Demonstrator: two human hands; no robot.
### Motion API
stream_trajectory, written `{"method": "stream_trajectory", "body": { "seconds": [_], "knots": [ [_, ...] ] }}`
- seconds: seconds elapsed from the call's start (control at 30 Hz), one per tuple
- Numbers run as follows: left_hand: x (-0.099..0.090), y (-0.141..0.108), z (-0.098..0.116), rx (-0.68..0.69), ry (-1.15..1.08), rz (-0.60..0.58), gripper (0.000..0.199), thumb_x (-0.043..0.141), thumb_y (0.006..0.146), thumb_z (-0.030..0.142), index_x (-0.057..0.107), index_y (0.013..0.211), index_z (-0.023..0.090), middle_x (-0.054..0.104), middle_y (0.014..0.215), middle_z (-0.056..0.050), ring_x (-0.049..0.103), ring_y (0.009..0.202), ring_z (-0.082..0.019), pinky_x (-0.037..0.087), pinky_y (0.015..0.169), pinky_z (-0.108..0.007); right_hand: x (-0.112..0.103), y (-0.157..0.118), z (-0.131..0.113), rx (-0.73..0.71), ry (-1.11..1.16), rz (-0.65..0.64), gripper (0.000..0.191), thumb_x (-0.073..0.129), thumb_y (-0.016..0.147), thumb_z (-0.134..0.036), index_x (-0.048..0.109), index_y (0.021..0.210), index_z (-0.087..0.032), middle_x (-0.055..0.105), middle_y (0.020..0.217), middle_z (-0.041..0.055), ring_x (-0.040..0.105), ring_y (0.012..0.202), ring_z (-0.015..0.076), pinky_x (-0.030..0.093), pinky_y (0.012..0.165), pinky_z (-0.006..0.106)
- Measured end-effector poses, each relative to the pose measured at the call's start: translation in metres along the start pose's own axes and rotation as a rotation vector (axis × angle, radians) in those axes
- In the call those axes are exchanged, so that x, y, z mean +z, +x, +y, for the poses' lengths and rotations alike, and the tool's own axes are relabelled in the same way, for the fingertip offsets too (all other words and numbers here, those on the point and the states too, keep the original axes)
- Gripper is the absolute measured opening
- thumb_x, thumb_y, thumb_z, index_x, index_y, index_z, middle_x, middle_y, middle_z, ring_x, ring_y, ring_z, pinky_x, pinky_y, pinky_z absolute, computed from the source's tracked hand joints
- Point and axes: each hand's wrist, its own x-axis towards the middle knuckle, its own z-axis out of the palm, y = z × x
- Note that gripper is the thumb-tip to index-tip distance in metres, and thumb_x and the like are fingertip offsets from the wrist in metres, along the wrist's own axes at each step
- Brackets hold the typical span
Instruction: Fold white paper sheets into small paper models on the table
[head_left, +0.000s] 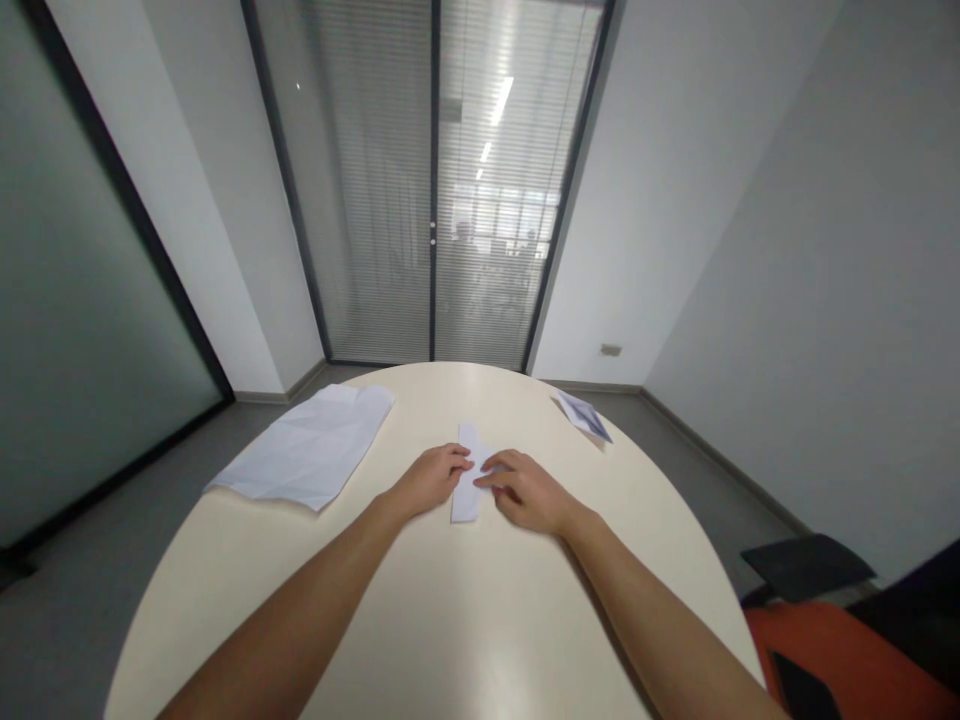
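A narrow strip of folded white paper [465,507] lies lengthwise on the table in front of me. From the left, my left hand [431,480] holds the strip near its middle, its fingers and thumb at the edge. My right hand [531,492] is bent over the opposite edge, with fingertips on the paper and the thumb tucked low. A small pale part of the paper shows beside the right fingers; the rest there is hidden under that hand.
The round cream table [442,620] carries a large creased white sheet [307,450] at the left and a small folded paper piece [585,416] at the far right. An orange and black chair [840,660] stands at the lower right. Beyond the table are glass doors with blinds [375,200].
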Motion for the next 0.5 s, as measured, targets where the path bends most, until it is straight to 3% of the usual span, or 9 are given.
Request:
{"method": "stream_trajectory", "body": {
  "seconds": [0.17, 0.27, 0.37, 0.5],
  "knots": [
    [-0.009, -0.003, 0.009, 0.081, 0.037, -0.053, 0.033, 0.052, 0.088, 0.011, 0.075, 0.107, 0.025, 0.07, 0.124, -0.002, 0.061, 0.116, -0.019, 0.045, 0.105, -0.034, 0.001, -0.006, 0.012, 0.033, 0.036, -0.002, 0.039, 0.056, 0.088, -0.02, 0.068, 0.126, -0.024, 0.063, 0.133, 0.0107, 0.055, 0.126, 0.0252, 0.043, 0.108, 0.045],
    [-0.016, -0.005, 0.025, 0.037, 0.127, -0.048, 0.02, 0.06, 0.088, 0.025, 0.073, 0.103, 0.022, 0.071, 0.121, -0.004, 0.061, 0.112, -0.025, 0.047, 0.098, -0.04, 0.002, -0.007, 0.017, 0.055, 0.046, -0.019, 0.036, 0.056, 0.094, -0.031, 0.067, 0.127, -0.025, 0.063, 0.134, 0.0106, 0.056, 0.125, 0.025, 0.044, 0.108, 0.045],
    [-0.019, -0.006, 0.041, 0.024, 0.172, -0.069, 0.031, 0.062, 0.088, 0.044, 0.068, 0.106, 0.02, 0.073, 0.107, -0.007, 0.063, 0.106, -0.027, 0.047, 0.095, -0.042, 0.0, -0.006, 0.014, 0.051, 0.034, -0.024, 0.034, 0.055, 0.096, -0.037, 0.068, 0.126, -0.025, 0.066, 0.129, 0.0101, 0.058, 0.121, 0.0244, 0.045, 0.106, 0.043],
    [-0.018, -0.006, 0.049, 0.026, 0.224, -0.111, 0.034, 0.061, 0.088, 0.046, 0.063, 0.107, 0.019, 0.071, 0.107, -0.01, 0.063, 0.105, -0.028, 0.046, 0.093, -0.041, -0.005, -0.001, 0.005, 0.065, -0.009, -0.024, 0.033, 0.055, 0.097, -0.041, 0.07, 0.122, -0.024, 0.069, 0.123, 0.0097, 0.06, 0.115, 0.0251, 0.046, 0.102, 0.043]
  ]
}}
